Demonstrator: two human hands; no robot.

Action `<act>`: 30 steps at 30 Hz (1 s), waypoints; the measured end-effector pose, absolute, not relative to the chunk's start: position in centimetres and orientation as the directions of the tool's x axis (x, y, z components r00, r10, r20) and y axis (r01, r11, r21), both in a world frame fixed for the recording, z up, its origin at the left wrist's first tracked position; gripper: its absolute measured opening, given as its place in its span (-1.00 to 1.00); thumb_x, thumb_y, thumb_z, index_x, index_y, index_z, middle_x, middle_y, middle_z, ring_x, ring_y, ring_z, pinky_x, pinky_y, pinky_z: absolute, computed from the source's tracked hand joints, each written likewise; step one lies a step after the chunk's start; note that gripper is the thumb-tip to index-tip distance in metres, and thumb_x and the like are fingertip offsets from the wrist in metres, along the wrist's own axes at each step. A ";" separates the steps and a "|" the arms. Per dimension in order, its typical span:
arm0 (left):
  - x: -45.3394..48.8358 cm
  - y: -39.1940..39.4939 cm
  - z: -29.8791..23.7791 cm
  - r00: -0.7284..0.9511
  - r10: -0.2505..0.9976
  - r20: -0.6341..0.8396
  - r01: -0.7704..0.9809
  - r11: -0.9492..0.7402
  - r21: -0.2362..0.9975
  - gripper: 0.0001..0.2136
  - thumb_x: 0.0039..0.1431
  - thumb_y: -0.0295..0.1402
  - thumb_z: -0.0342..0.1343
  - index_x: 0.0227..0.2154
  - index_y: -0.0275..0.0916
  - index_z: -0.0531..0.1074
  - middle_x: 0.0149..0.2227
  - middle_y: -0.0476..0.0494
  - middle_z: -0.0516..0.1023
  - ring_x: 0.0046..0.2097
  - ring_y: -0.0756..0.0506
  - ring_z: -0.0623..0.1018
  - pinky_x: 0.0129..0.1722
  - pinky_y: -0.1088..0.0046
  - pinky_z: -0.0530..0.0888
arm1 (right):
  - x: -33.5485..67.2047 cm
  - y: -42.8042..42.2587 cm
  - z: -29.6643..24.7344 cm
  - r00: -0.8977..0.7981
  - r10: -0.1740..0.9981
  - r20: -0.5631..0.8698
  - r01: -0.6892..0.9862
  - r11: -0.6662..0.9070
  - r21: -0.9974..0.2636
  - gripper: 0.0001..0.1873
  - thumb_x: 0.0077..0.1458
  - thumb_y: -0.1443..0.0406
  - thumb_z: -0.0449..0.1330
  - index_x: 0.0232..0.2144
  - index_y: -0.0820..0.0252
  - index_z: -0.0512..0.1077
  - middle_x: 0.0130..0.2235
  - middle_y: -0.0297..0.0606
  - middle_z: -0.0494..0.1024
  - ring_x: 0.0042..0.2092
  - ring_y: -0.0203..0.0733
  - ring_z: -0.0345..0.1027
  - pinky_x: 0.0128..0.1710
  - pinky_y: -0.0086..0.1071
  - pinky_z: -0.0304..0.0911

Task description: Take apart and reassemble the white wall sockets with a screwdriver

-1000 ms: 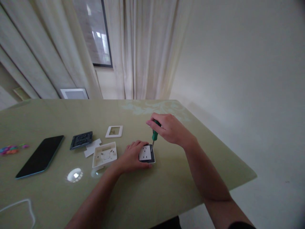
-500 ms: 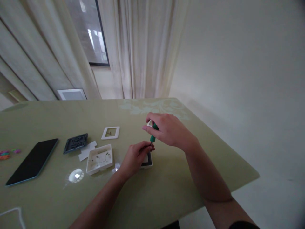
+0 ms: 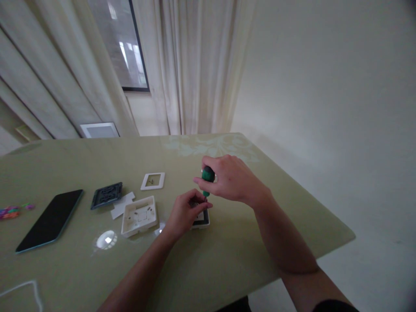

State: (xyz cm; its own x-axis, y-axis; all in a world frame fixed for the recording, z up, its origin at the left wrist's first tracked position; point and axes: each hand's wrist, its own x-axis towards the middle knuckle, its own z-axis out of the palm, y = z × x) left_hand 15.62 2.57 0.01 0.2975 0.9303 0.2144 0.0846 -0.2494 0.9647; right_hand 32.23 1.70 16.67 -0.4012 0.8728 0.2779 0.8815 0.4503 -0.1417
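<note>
The screwdriver [image 3: 207,177], green-handled and nearly upright, sits just left of the frame's centre, with the right hand [image 3: 232,180] fingers clamped around its handle. Its tip points down at a socket plate [image 3: 203,222] lying on the table [image 3: 234,260]. The left hand [image 3: 185,213] rests on that plate, fingers pinched together at the tip; what they pinch is too small to tell. Further left lie a white box [image 3: 139,214], a white frame [image 3: 152,181], a dark plate [image 3: 106,195] and a phone [image 3: 50,220].
</note>
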 end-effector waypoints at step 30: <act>15.2 2.4 -0.1 0.247 0.938 0.243 0.227 -0.300 0.927 -0.72 0.10 -0.13 0.42 -0.34 -0.19 0.51 -0.34 -0.06 0.65 -0.31 -0.14 0.60 -0.27 0.36 0.50 | 32.0 1.4 16.8 -0.413 0.873 0.260 0.877 0.458 -0.147 -0.67 0.23 0.00 0.25 -0.30 0.13 0.47 -0.43 -0.29 0.52 -0.44 -0.24 0.21 -0.40 -0.31 -0.11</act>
